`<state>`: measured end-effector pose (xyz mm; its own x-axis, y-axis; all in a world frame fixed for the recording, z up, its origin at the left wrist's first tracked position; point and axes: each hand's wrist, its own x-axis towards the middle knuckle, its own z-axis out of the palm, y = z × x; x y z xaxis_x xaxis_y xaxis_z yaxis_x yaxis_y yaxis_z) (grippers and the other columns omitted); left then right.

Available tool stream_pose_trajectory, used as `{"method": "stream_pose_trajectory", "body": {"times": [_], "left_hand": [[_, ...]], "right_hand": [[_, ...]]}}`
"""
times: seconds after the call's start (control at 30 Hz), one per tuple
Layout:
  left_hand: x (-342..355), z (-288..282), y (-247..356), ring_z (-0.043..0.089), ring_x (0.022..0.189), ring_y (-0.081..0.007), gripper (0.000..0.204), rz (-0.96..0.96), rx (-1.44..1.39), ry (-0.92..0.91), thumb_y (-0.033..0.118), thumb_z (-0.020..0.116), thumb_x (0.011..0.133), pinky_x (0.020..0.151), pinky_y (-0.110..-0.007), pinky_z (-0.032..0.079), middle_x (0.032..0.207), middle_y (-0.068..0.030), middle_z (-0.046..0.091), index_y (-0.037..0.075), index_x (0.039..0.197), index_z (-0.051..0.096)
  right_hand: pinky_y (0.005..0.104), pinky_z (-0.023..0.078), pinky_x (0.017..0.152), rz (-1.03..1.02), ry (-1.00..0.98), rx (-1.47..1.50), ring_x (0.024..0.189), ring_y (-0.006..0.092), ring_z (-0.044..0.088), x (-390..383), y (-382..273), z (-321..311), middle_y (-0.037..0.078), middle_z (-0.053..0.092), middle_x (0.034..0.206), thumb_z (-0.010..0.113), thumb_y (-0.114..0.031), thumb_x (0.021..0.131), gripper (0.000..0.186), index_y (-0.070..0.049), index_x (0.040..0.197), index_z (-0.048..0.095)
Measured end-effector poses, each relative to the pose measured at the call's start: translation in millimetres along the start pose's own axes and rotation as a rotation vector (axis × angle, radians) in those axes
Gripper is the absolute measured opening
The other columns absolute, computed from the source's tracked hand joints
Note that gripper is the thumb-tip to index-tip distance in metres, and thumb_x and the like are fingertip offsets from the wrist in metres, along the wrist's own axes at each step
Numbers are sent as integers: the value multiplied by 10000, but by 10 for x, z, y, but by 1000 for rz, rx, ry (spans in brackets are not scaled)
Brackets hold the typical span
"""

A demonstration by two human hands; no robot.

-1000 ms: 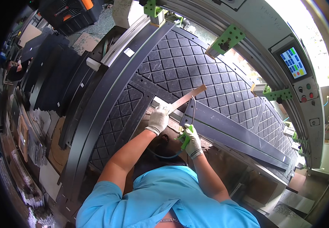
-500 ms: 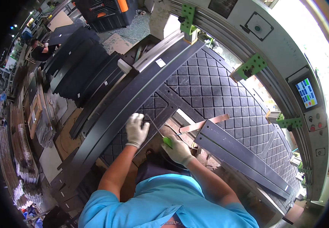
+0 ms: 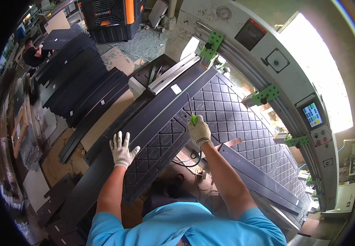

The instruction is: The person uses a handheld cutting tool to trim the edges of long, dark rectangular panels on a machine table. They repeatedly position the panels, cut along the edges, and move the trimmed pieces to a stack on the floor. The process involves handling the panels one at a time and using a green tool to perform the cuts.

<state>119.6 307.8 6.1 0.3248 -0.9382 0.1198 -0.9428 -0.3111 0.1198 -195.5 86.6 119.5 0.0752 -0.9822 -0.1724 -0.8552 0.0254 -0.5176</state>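
Observation:
My gloved left hand [image 3: 123, 151] is spread, fingers apart, on or just over a long dark board [image 3: 148, 116]. My gloved right hand [image 3: 198, 131] grips a green blow gun [image 3: 193, 119] with a thin nozzle pointing up along the board's right edge. A curved hose hangs below that hand. Under and beside the board lies a black quilted-pattern platform [image 3: 210, 106]. A pale wooden strip [image 3: 236, 141] lies right of my right wrist, by a second dark board [image 3: 255, 184] that slants toward the lower right.
A grey machine with a touchscreen [image 3: 311, 113] and green brackets [image 3: 267, 94] arches over the right. Stacks of dark panels [image 3: 71, 74] fill the left, with wooden sheets beyond. A co-worker [image 3: 32, 55] is at the far left. A black-and-orange plastic unit [image 3: 112, 24] stands behind.
My left hand has left the wooden strip, moving left to the long board, fingers spreading. My right hand with the blow gun has moved forward and up alongside that board.

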Motion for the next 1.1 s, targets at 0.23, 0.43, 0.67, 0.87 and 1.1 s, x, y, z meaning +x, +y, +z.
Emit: {"method": "stream_pose_trajectory", "body": {"times": [0.23,0.43,0.67,0.87,1.1], "left_hand": [[-714,-246,-435,329,1568,-469,978,25,31,-70,835,549,914,1281,-671,225,1685,-238,363,191,1644,451],[-1068,-243,-736,338,1566,-470,1020,33,75,-76,914,421,915,1283,-670,219,1687,-244,368,184,1624,490],[-1054,-237,-716,332,1571,-468,1019,24,44,-68,923,417,910,1291,-659,205,1691,-237,368,190,1612,508],[-1083,-260,-717,330,1573,-468,1014,15,36,-71,915,431,912,1293,-657,199,1688,-238,372,188,1614,506],[-1042,-268,-697,320,1580,-468,1001,33,12,-70,889,479,913,1295,-659,194,1691,-231,372,193,1633,483]], "right_hand": [[582,567,902,123,62,2,1042,501,732,414,24,80,290,763,1058,600,-479,1027,443,-83,1226,594],[563,566,942,129,49,-20,1096,475,733,647,-173,174,273,764,1118,612,-470,1029,453,-77,1253,592],[530,573,968,308,173,91,1134,452,736,1047,-115,121,266,764,1169,643,-459,1002,472,-66,1262,612],[477,561,1004,346,219,179,1180,431,722,1098,283,71,289,742,1219,694,-397,972,490,-12,1270,646],[432,579,823,-72,-255,150,900,293,737,479,441,279,127,731,999,682,-387,995,396,-46,1197,687]]}}
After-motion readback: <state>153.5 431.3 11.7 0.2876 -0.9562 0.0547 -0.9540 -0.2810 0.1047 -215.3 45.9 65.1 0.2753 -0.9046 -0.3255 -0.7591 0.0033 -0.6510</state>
